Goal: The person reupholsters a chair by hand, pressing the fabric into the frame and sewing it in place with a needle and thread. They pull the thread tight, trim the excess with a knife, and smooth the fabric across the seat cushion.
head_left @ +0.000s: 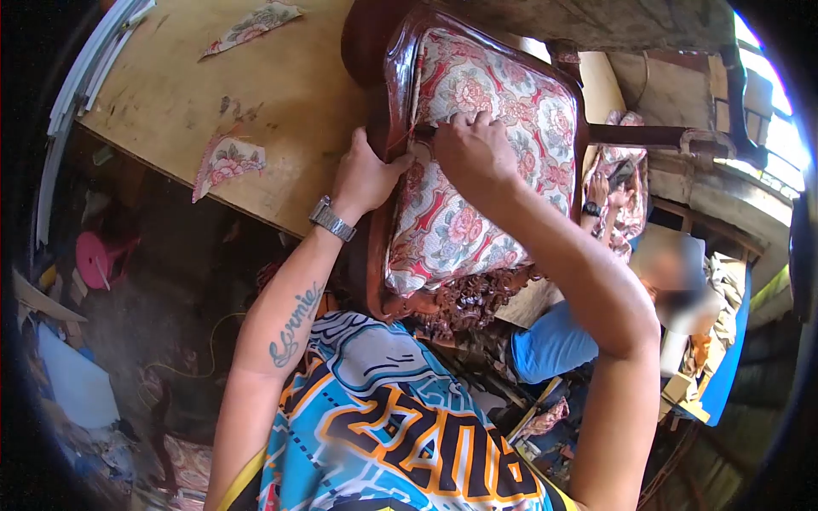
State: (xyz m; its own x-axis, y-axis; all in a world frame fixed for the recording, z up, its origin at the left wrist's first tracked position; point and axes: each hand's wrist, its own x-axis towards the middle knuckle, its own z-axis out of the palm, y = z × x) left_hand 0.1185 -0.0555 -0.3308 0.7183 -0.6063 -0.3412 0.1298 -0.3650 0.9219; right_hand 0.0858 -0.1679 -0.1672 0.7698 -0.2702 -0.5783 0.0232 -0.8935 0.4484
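Observation:
An upholstered chair point(477, 94) with a dark carved wood frame lies on the bench, its flowered fabric panel facing me. Along the panel's left edge, my left hand point(366, 173) is curled over the wooden frame point(397, 89), its thumb pressing near the fabric border. My right hand point(477, 152) is closed over the panel, knuckles up. From its fingers a short dark tool point(423, 131) points at the fabric edge; its kind is mostly hidden. A thin loose reddish thread or strip shows between the hands.
Flowered fabric scraps point(230, 162) lie on the plywood bench point(294, 106). A co-worker in blue shorts point(554, 342) sits at right, hands on similar fabric point(626, 213). A pink stool point(104, 258) and clutter stand below left. Another chair frame point(656, 30) is at upper right.

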